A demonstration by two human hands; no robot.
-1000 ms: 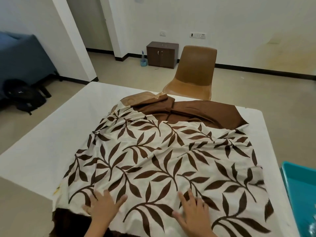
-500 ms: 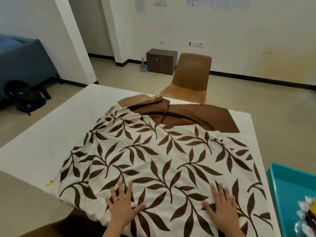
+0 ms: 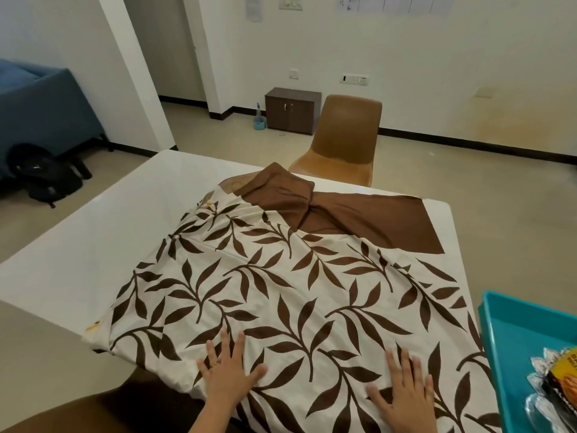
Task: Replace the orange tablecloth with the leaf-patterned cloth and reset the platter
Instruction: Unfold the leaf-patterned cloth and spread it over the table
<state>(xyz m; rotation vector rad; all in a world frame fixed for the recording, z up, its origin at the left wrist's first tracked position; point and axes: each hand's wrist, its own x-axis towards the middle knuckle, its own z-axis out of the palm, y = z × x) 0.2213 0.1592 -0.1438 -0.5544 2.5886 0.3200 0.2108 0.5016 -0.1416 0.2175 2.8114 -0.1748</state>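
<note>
Cream and brown, the leaf-patterned cloth (image 3: 281, 292) lies across the white table (image 3: 93, 239), its near edge spilling over the front. Left hand (image 3: 229, 370) is palm down on it, fingers spread flat. Right hand (image 3: 402, 395) does likewise, well apart to the right. Bare tabletop shows on the left. A teal tray (image 3: 524, 332) sits beside the right edge, and brown fabric (image 3: 359, 217) is bunched at the far side.

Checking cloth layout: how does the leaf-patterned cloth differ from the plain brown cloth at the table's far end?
The leaf-patterned cloth is cream with brown leaves; the plain brown cloth has no print. The leaf-patterned cloth lies spread under the left hand and right hand; the plain brown cloth is partly bunched into folds. Both lie on the white table.
</note>
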